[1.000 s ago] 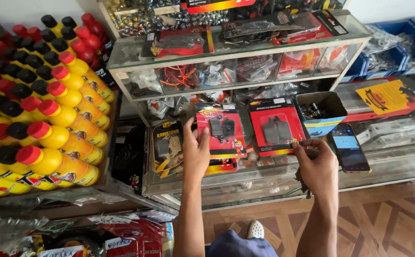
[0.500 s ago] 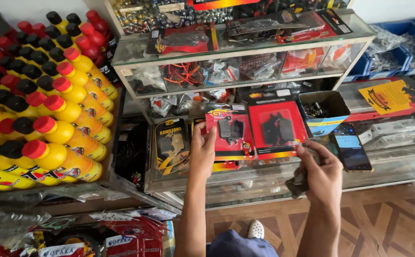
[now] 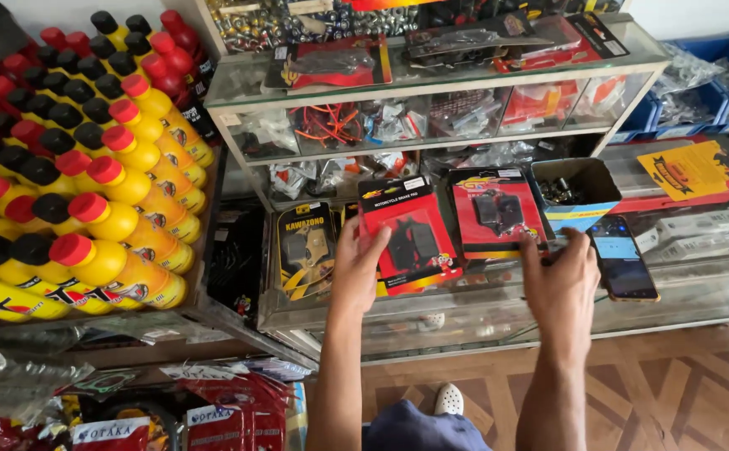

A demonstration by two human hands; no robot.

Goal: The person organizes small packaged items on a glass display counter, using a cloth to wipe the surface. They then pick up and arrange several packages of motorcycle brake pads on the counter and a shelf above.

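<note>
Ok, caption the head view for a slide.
Left hand touches a red brake-pad pack; right hand hovers over the glass counter.

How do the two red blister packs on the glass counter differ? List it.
The left red pack lies tilted, and the left hand touches its left edge; the right red pack sits straighter, with the right hand at its lower right corner. The left pack has a yellow strip along its bottom; the right pack has a dark band there. Both are red cards holding dark parts under clear plastic.
</note>
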